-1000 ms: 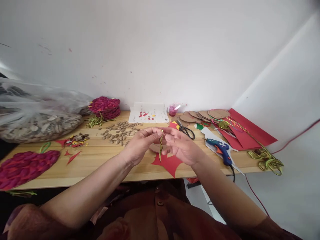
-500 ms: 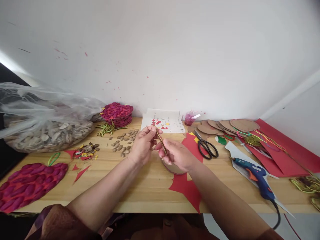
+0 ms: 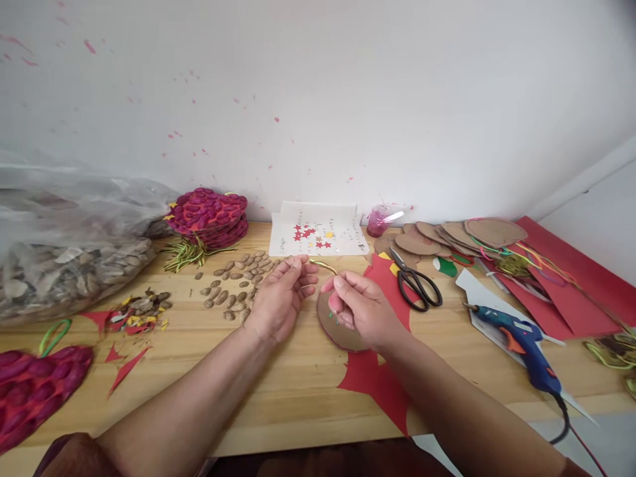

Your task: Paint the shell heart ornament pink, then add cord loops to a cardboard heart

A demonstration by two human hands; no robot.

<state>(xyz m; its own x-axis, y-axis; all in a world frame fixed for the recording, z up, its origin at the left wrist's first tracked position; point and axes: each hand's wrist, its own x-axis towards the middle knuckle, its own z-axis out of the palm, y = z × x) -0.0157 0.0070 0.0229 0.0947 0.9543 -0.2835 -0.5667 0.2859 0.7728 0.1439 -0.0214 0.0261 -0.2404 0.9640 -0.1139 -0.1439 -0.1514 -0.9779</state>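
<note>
Centrally, slim cord, round cardboard disc.

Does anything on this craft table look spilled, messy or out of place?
Seeds lie loose beside the left hand, paper scraps litter the table's left, red spatters mark the wall. The glue gun sits by the front edge, cable hanging over.
</note>
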